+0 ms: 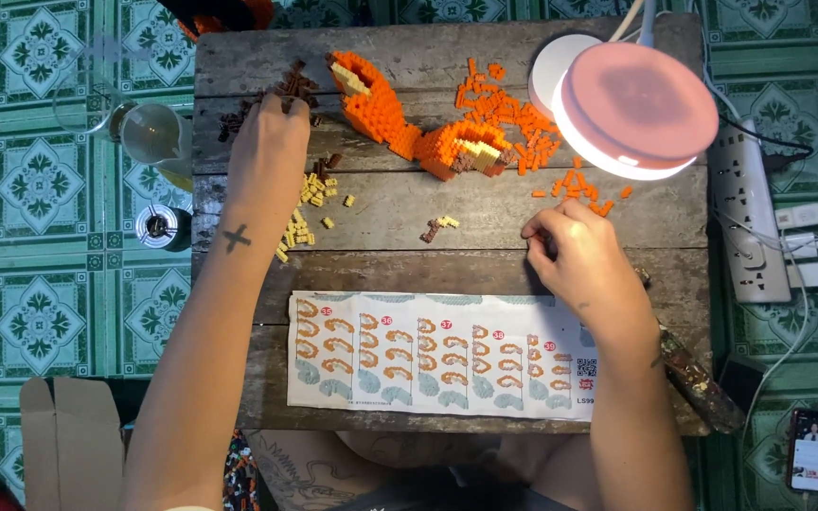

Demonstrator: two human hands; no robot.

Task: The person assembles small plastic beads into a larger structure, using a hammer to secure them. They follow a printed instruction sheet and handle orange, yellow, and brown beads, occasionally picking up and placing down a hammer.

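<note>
Far left, on the green patterned tile floor point(40, 189), a clear drinking glass point(149, 131) and a small round metal tin point(160, 227) stand just beside the weathered grey wooden bench point(400, 251). My left hand point(269, 142) reaches to the far left part of the bench, fingers resting on the scatter of dark brown small building bricks point(297, 87); whether its grip pinches one or is only pressed down I cannot tell, as the fingertips are hidden. Below that hand lies a loose pile of pale yellow small bricks point(303, 213). At centre stands the partly built orange brick model point(414, 123) with cream and brown inlay, touching the bench near its far edge, and a tiny brown-and-yellow brick cluster point(437, 227) lies apart in front of it. Nearest me, the printed paper instruction sheet point(442, 352) with rows of orange figures lies flat. Loose orange small bricks point(523, 123) spread to the right of the model. My right hand point(579, 255) rests on the bench, its grip pressed together at the fingertips, on something too small to make out. Above it shines a round pink desk lamp point(636, 109); a white power strip point(750, 218) and a smartphone point(810, 449) lie on the floor at far right.
</note>
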